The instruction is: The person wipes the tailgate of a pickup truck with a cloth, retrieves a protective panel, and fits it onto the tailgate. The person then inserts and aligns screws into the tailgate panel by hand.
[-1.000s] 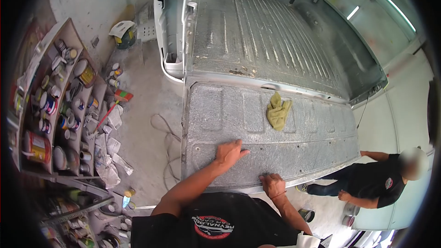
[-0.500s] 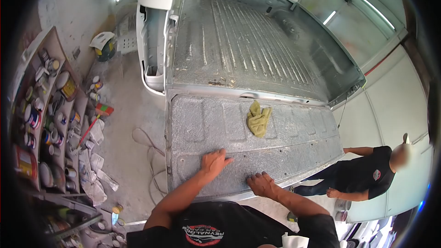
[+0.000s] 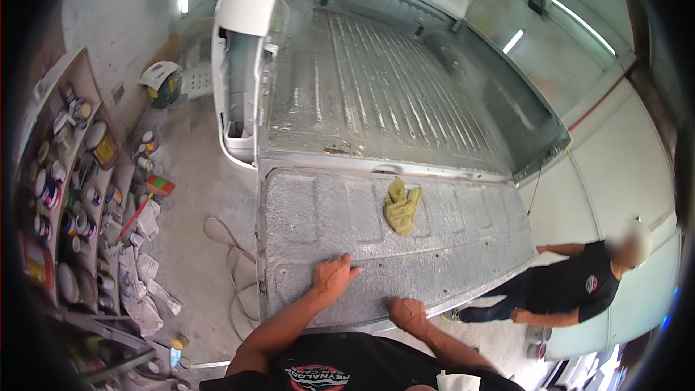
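Note:
A lowered pickup tailgate with a rough, speckled grey inner face lies in front of me. My left hand rests on its near left part, thumb held apart from the fingers and nothing seen in it. To the right, by the near edge, my right hand is closed with its fingers curled down against the panel. Whatever may be under those fingers is hidden. A crumpled yellow-green cloth lies farther up the tailgate, apart from both hands.
Beyond the tailgate is the ribbed truck bed. Shelves of paint cans stand left, near a red-handled broom and a hose on the floor. A person in a black shirt stands at the tailgate's right end.
My view has shifted slightly, so the truck sits lower in the picture. My right hand has moved a little toward the near edge. The person at right has bent their head.

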Motion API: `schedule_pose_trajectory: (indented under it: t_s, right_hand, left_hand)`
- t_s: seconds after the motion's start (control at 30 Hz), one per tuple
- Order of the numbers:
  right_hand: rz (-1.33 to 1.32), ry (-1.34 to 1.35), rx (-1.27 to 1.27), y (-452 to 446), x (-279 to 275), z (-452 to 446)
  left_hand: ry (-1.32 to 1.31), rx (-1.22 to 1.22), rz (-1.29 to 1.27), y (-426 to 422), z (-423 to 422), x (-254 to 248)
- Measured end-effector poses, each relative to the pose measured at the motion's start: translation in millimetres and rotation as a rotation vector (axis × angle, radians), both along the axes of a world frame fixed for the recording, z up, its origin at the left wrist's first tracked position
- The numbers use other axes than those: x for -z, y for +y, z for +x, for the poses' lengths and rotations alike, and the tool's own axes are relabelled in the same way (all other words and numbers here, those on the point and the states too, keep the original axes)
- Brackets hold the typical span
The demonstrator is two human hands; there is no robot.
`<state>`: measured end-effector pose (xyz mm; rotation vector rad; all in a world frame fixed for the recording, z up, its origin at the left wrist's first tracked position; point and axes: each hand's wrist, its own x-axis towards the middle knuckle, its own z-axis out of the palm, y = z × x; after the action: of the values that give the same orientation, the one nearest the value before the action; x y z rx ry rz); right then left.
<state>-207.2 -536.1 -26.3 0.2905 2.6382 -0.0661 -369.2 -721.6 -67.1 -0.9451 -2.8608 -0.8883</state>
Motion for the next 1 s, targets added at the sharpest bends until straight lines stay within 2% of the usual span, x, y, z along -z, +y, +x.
schedule_pose_trajectory:
  t_s: [0.03,0.07,0.13,0.2,0.33,0.37,0.5,0.6,0.77,0.83,0.87,0.93,0.97,1.0]
  right_hand:
    - [-0.026,0.004,-0.116,-7.1,-24.0,-6.8]
    - [-0.034,0.01,-0.09,-5.6,-23.7,-2.3]
    - [0.009,0.104,-0.41,0.2,-22.1,5.4]
    - [0.084,0.08,-0.417,1.7,-17.3,7.3]
    - [0.052,0.06,-0.693,15.4,-16.8,-5.4]
    - [0.119,0.08,-0.738,12.8,-14.7,-8.2]
    - [0.085,0.115,-0.701,16.0,7.3,-8.6]
    - [0.132,0.085,-0.654,8.2,-1.0,-6.5]
    - [0.006,-0.175,-0.434,-3.0,-13.1,-11.3]
    - [-0.062,-0.17,0.029,-13.9,-14.6,-6.3]
    - [-0.115,-0.155,0.119,-14.2,-12.5,-3.8]
    - [-0.13,-0.154,-0.126,17.5,51.7,5.6]
    - [-0.137,-0.149,-0.122,6.5,26.2,-1.1]
    - [-0.152,-0.137,0.057,-4.0,-1.7,-4.1]
  left_hand:
    - [0.002,0.029,-0.01,-0.6,1.5,0.7]
    - [0.018,0.026,0.021,-0.5,0.5,0.6]
    - [0.04,0.037,0.049,0.1,-0.7,-0.3]
    - [0.022,0.032,0.013,-0.2,-2.2,-1.8]
    - [0.045,0.046,0.014,-0.9,-0.4,0.2]
    - [0.052,0.038,0.01,-0.4,-0.3,-0.3]
    - [0.029,0.039,0.011,1.3,-2.5,2.6]
    - [0.025,0.035,-0.056,-0.2,-2.0,-3.6]
    - [0.013,0.024,-0.036,-0.8,-0.3,0.3]
    - [0.001,0.029,-0.01,3.9,-1.3,3.1]
    - [0.008,0.03,-0.021,2.3,-1.3,4.7]
    - [0.014,0.029,-0.035,2.5,-1.0,0.5]
    - [0.036,0.024,-0.029,1.6,-1.0,-3.7]
    - [0.054,0.026,-0.029,-1.5,1.5,-5.2]
